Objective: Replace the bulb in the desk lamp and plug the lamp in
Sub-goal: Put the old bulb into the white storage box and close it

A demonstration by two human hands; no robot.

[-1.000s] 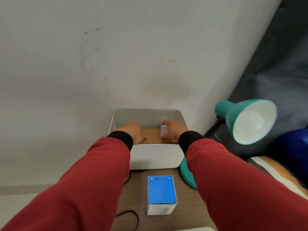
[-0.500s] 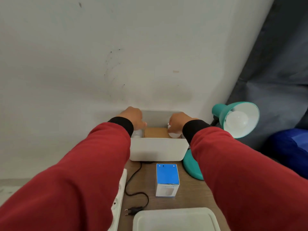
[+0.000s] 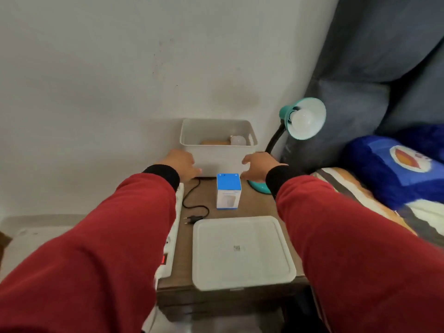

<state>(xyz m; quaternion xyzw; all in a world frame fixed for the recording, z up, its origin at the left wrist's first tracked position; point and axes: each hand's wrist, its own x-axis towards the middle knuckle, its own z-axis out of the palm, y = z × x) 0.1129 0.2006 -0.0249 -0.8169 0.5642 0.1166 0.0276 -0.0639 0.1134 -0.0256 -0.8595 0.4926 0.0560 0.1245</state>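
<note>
A teal desk lamp stands at the table's back right with a white bulb in its shade. Its black cord ends in an unplugged plug lying on the wood. A loose white bulb lies inside the white bin against the wall. A blue and white bulb box stands in front of the bin. My left hand hovers open at the bin's front left corner. My right hand is open at its front right, holding nothing.
A white lid lies flat on the near part of the wooden table. A white power strip with a red switch runs along the table's left edge. A bed with a blue pillow is to the right.
Both hands have come out of the bin and back toward me, leaving the loose bulb inside. My head has pulled back, so the lid and the table's front edge now show.
</note>
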